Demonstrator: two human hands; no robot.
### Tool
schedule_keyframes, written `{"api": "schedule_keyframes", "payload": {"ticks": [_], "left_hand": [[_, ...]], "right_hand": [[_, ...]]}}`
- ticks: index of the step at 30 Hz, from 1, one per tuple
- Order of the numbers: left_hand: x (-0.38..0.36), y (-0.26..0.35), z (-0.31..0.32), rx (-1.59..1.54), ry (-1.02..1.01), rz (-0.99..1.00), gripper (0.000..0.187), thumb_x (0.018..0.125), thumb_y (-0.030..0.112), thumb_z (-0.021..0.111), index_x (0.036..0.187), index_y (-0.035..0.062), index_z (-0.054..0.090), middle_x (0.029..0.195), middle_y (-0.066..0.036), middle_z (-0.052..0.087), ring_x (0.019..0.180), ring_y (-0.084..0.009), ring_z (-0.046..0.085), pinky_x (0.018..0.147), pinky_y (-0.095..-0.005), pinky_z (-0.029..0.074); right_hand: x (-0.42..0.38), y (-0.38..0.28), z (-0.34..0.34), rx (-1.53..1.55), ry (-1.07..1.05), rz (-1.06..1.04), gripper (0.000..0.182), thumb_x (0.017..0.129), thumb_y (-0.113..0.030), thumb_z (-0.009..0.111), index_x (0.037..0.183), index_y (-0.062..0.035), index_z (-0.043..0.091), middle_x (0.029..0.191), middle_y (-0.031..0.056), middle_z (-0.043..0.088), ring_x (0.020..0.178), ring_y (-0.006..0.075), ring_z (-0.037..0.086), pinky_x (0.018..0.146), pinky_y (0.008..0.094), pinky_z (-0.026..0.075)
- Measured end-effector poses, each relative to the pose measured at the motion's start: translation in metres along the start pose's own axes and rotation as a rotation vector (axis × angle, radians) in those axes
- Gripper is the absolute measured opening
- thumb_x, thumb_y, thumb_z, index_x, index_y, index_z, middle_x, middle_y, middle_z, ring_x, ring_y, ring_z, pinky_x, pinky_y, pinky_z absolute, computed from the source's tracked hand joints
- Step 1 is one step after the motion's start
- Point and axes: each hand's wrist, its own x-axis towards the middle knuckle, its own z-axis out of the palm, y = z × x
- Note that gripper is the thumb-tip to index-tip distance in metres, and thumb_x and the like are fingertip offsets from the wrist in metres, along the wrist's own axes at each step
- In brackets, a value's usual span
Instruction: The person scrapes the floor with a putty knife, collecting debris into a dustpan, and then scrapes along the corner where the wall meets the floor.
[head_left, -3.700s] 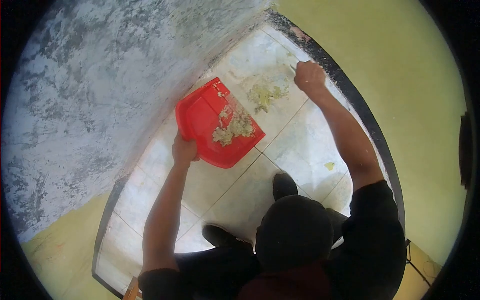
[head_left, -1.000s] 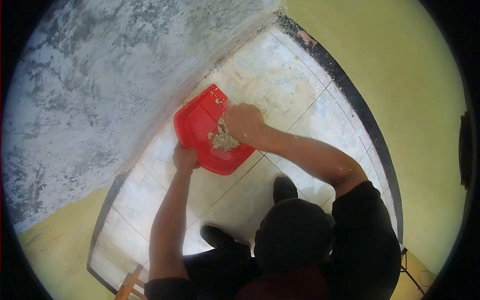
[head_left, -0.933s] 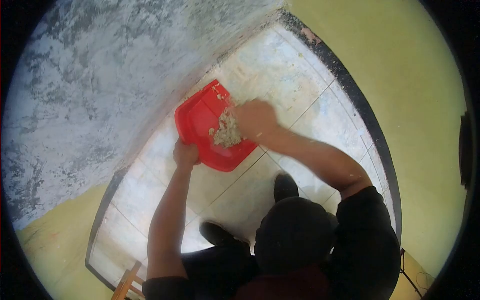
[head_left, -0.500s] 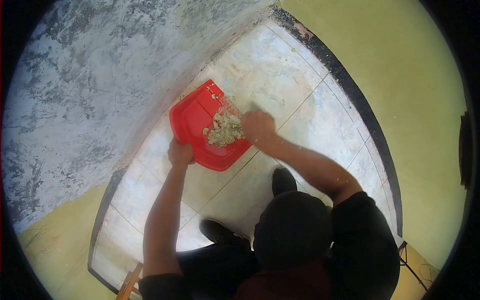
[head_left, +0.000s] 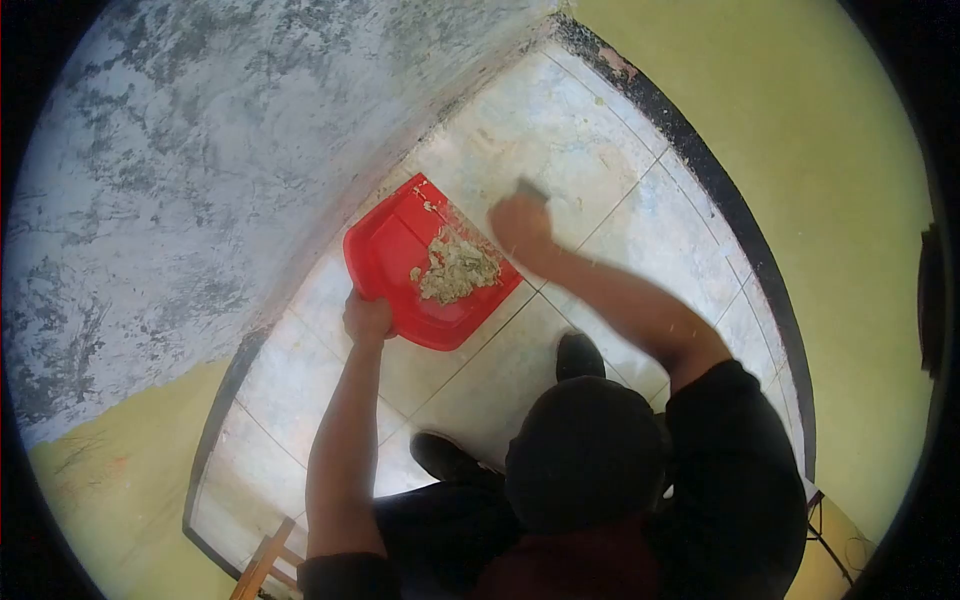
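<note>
My left hand (head_left: 368,320) grips the red dustpan (head_left: 385,250) by its back edge, at the lower left. The pan rests on the tiled floor, its straight front edge facing up and to the right. A heap of pale, flaky debris (head_left: 458,270) lies inside it, with smaller bits near the upper corner. Just beyond that front edge, my closed right hand (head_left: 522,230) is low over the tiles. A small greyish thing (head_left: 531,187) sticks out past its fingers, too blurred to name.
A peeling grey-white wall (head_left: 200,150) rises on the left, and a yellow-green wall (head_left: 800,170) with a black base strip stands at right. My dark shoes (head_left: 440,455) are on the tiles (head_left: 600,235). A wooden frame (head_left: 265,560) sits at the bottom left.
My right hand has moved up and slightly right, off the heap's edge; the greyish thing now shows beyond its fingers. The dustpan sits slightly lower and further right in view, still held by my left hand.
</note>
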Motion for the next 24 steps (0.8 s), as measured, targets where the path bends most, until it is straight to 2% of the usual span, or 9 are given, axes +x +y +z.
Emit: {"api": "schedule_keyframes", "payload": {"ticks": [3, 5, 8, 11, 14, 17, 19, 22, 24], "left_hand": [[-0.013, 0.021, -0.008, -0.044, -0.015, -0.030, 0.045, 0.075, 0.010, 0.054, 0.119, 0.0051, 0.060, 0.101, -0.018, 0.068, 0.073, -0.0299, 0.070, 0.046, -0.0365, 0.058], [-0.017, 0.019, -0.012, -0.111, -0.068, -0.124, 0.046, 0.074, 0.010, 0.053, 0.119, 0.0051, 0.060, 0.102, -0.018, 0.068, 0.073, -0.0301, 0.070, 0.046, -0.0365, 0.058], [-0.014, 0.006, -0.007, -0.069, -0.022, -0.098, 0.035, 0.076, 0.022, 0.059, 0.109, 0.0111, 0.065, 0.087, -0.015, 0.071, 0.055, -0.0279, 0.068, 0.058, -0.0359, 0.056], [-0.039, 0.019, -0.024, -0.036, 0.008, -0.170, 0.035, 0.076, 0.023, 0.059, 0.108, 0.0109, 0.065, 0.087, -0.016, 0.070, 0.056, -0.0281, 0.068, 0.061, -0.0373, 0.056], [-0.030, 0.005, -0.022, 0.121, 0.005, -0.078, 0.047, 0.075, 0.012, 0.051, 0.122, 0.0057, 0.058, 0.103, -0.018, 0.068, 0.075, -0.0312, 0.070, 0.047, -0.0359, 0.059], [-0.017, -0.019, -0.006, 0.025, -0.009, -0.154, 0.048, 0.075, 0.014, 0.053, 0.121, 0.0065, 0.059, 0.103, -0.018, 0.068, 0.076, -0.0305, 0.070, 0.051, -0.0368, 0.060], [-0.018, -0.024, -0.003, -0.010, 0.087, -0.119, 0.039, 0.074, 0.024, 0.060, 0.111, 0.0120, 0.065, 0.089, -0.016, 0.070, 0.070, -0.0287, 0.070, 0.068, -0.0398, 0.055], [-0.041, 0.011, -0.023, -0.065, -0.030, -0.283, 0.040, 0.074, 0.024, 0.059, 0.111, 0.0107, 0.064, 0.091, -0.017, 0.070, 0.079, -0.0296, 0.070, 0.076, -0.0427, 0.054], [-0.026, -0.010, -0.019, 0.004, -0.006, -0.182, 0.039, 0.074, 0.024, 0.059, 0.110, 0.0093, 0.065, 0.091, -0.017, 0.070, 0.078, -0.0300, 0.070, 0.074, -0.0427, 0.055]], "right_hand": [[-0.034, -0.038, -0.037, 0.227, -0.185, 0.009, 0.016, 0.082, -0.012, 0.057, 0.084, -0.0079, 0.072, 0.087, 0.0131, 0.070, 0.086, 0.0271, 0.070, 0.067, 0.0396, 0.057], [-0.048, -0.040, -0.062, 0.304, -0.159, -0.049, 0.017, 0.081, -0.011, 0.057, 0.085, -0.0060, 0.072, 0.085, 0.0155, 0.070, 0.084, 0.0292, 0.070, 0.068, 0.0407, 0.057], [-0.018, -0.002, -0.076, 0.219, 0.017, 0.056, 0.017, 0.081, -0.012, 0.057, 0.080, -0.0050, 0.072, 0.080, 0.0151, 0.069, 0.081, 0.0279, 0.070, 0.064, 0.0416, 0.057], [0.039, 0.038, -0.055, 0.158, 0.136, 0.083, 0.016, 0.081, -0.013, 0.057, 0.076, -0.0071, 0.072, 0.077, 0.0129, 0.069, 0.079, 0.0247, 0.070, 0.061, 0.0397, 0.056], [0.061, 0.002, -0.006, 0.174, 0.091, 0.114, 0.015, 0.081, -0.014, 0.059, 0.078, -0.0093, 0.072, 0.079, 0.0114, 0.070, 0.079, 0.0245, 0.070, 0.060, 0.0372, 0.055], [0.000, -0.067, -0.019, 0.144, -0.024, -0.164, 0.015, 0.080, -0.013, 0.059, 0.082, -0.0052, 0.072, 0.086, 0.0152, 0.069, 0.084, 0.0298, 0.068, 0.068, 0.0413, 0.056], [-0.010, -0.074, -0.034, 0.224, -0.133, -0.230, 0.016, 0.081, -0.015, 0.058, 0.083, -0.0052, 0.071, 0.087, 0.0160, 0.069, 0.085, 0.0315, 0.068, 0.070, 0.0431, 0.055], [-0.020, -0.031, -0.062, 0.251, -0.071, -0.011, 0.019, 0.083, -0.016, 0.055, 0.089, -0.0054, 0.069, 0.084, 0.0166, 0.068, 0.083, 0.0331, 0.067, 0.069, 0.0447, 0.055], [-0.003, 0.042, -0.062, 0.182, 0.035, 0.188, 0.020, 0.083, -0.014, 0.051, 0.090, -0.0047, 0.067, 0.084, 0.0171, 0.068, 0.080, 0.0330, 0.067, 0.066, 0.0455, 0.055]]}}
